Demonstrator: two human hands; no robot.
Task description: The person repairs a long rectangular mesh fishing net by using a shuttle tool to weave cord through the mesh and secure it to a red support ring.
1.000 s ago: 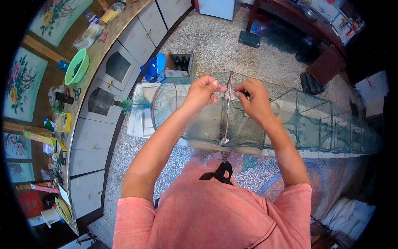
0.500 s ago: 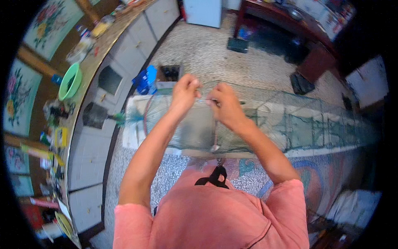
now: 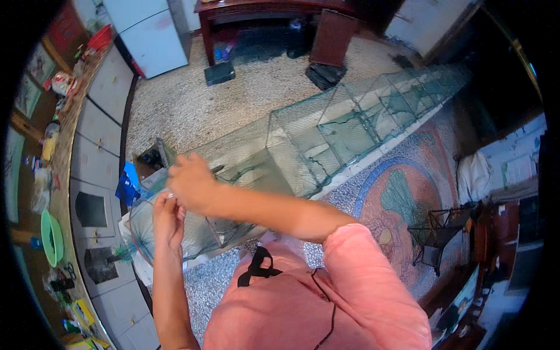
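Note:
A long green mesh net cage [image 3: 356, 134] with square frames and a rounded left end stretches diagonally across my front. At that left end my left hand [image 3: 168, 221] is closed, fingertips pinched by a thin line at the netting; what they hold is too small to name. My right hand [image 3: 189, 181] is just above and right of it, fingers curled, partly covering the left fingertips; a dark slender object shows behind it, and I cannot tell whether it is gripped.
A counter with a green basin [image 3: 51, 236] runs along the left, near a blue package [image 3: 127, 185] and an open box [image 3: 153, 160]. A white fridge [image 3: 147, 38] and dark red table [image 3: 268, 9] are behind. A black folded frame [image 3: 437, 233] stands at the right.
My view has turned, so the cage now slants up to the right. Both hands have moved down and left along it, my right arm now reaching across to my left hand.

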